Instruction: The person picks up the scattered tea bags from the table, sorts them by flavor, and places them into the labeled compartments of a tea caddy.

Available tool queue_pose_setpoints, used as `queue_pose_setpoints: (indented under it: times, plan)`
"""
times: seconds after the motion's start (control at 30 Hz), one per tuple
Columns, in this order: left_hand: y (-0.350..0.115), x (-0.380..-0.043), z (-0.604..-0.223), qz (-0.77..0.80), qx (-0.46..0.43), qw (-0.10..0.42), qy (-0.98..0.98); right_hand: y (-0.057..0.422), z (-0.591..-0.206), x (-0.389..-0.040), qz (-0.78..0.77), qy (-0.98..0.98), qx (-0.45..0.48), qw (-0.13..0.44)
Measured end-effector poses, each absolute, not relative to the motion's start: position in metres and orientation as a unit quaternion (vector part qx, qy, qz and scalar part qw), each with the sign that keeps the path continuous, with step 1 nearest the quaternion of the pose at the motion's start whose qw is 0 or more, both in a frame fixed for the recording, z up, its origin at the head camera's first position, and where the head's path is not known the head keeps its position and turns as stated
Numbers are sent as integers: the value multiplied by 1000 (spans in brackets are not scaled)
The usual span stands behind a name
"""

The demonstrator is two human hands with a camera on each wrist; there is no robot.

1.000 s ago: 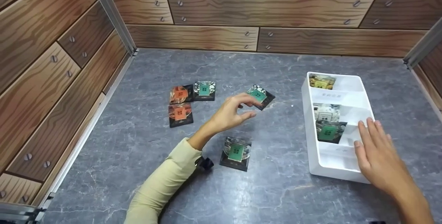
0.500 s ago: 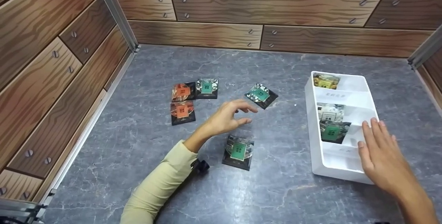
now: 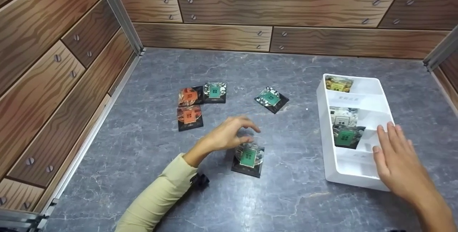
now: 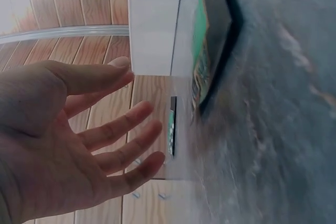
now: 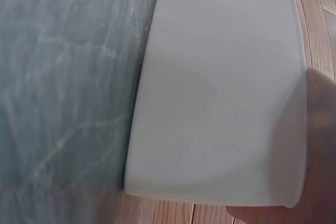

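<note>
I find the left hand (image 3: 226, 132) over the far edge of the nearest green packet (image 3: 248, 161), thumb and fingers apart. The packet lies flat on the surface (image 3: 286, 203), well in from its left edge. The right hand (image 3: 403, 165), fingers straight, rests along the right edge of a white box (image 3: 357, 180).
</note>
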State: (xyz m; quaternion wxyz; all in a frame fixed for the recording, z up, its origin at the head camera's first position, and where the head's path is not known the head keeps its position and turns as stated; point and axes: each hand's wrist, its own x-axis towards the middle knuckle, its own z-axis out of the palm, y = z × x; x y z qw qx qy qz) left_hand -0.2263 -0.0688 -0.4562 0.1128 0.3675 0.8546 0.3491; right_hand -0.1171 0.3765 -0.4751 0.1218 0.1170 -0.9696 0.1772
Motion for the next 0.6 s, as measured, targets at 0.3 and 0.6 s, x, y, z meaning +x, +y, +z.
queue_pose_setpoints:
  times: [0.3,0.6]
  plan:
    - [-71,-225,-452,299,382,146,862,378,-464,-122,169,-976,103,90]
    - [-73,-220,-459,294,370,162,866,371,-464,-127,180,-973,112,90]
